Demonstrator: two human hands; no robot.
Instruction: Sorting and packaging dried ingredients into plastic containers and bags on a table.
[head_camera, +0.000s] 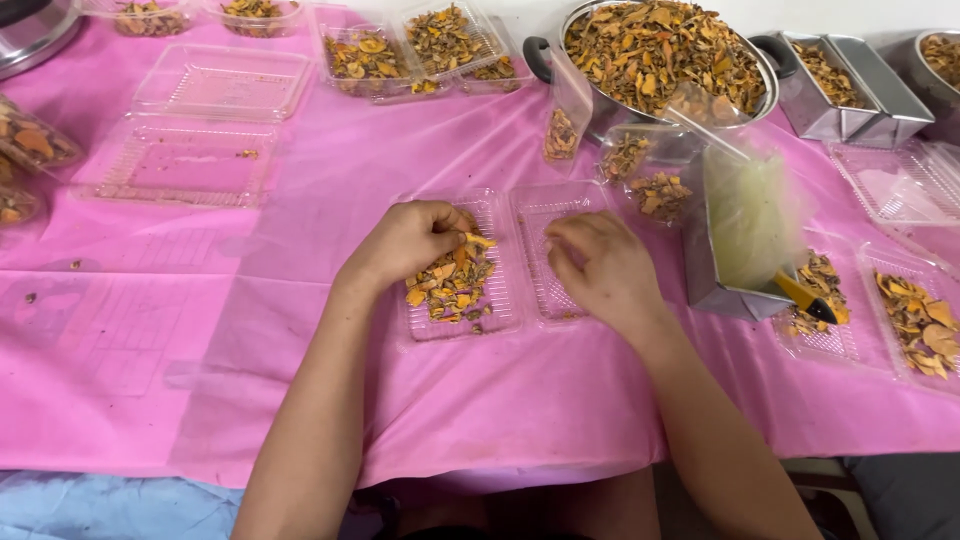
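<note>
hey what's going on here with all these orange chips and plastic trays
A person sits at a table covered in a pink cloth. Their left hand rests on a heap of dried orange slices in one half of an open clear plastic clamshell tray, pinching a piece. Their right hand lies over the other half, which looks nearly empty. A big metal pot of the same slices stands behind, with more clear trays around, some filled, some not.

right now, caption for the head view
Two bare hands, left hand and right hand, sort dried orange slices in a clear tray.
</note>
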